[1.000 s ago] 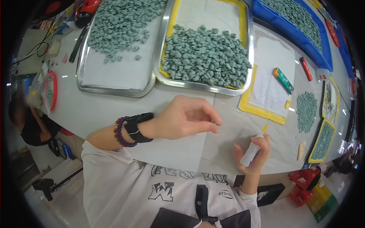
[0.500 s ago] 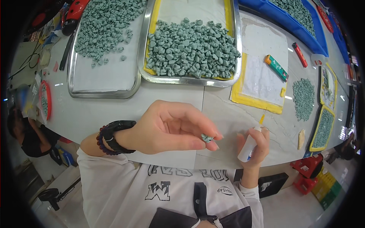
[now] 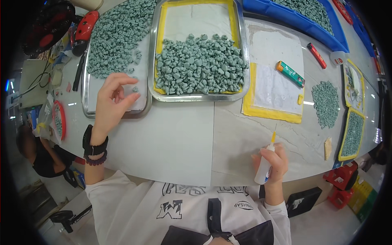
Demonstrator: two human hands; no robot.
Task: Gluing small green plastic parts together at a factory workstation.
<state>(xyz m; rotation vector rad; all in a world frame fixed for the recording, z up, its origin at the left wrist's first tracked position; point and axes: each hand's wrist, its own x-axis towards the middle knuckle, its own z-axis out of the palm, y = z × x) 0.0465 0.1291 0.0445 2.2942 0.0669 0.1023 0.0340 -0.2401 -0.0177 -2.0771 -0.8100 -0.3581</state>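
Observation:
My left hand [image 3: 112,100] hovers over the front part of the left metal tray [image 3: 92,90], thumb and fingers parted. A small blue-green stone piece [image 3: 135,89] shows in the gap by its fingertips, apparently lying on the tray's white lining. Beyond it spreads a heap of similar small pieces [image 3: 116,45]. Near the table's front edge, my right hand [image 3: 278,161] is wrapped round a small white glue bottle [image 3: 262,172]. The bottle points upward, its yellow nozzle [image 3: 273,137] ending in a thin needle.
A second metal tray [image 3: 196,98] holds larger blue-green stones [image 3: 200,65]. To its right are a yellow-edged mat [image 3: 271,116], a green-orange box cutter [image 3: 290,74], a red marker-like stick [image 3: 316,56], a loose stone pile [image 3: 325,104] and a blue bin [image 3: 294,18]. Another person [image 3: 43,157] sits at left.
My left hand moved from in front of me to the left tray and released the stone piece it was pinching. The right hand keeps the glue bottle, now tilted more upright.

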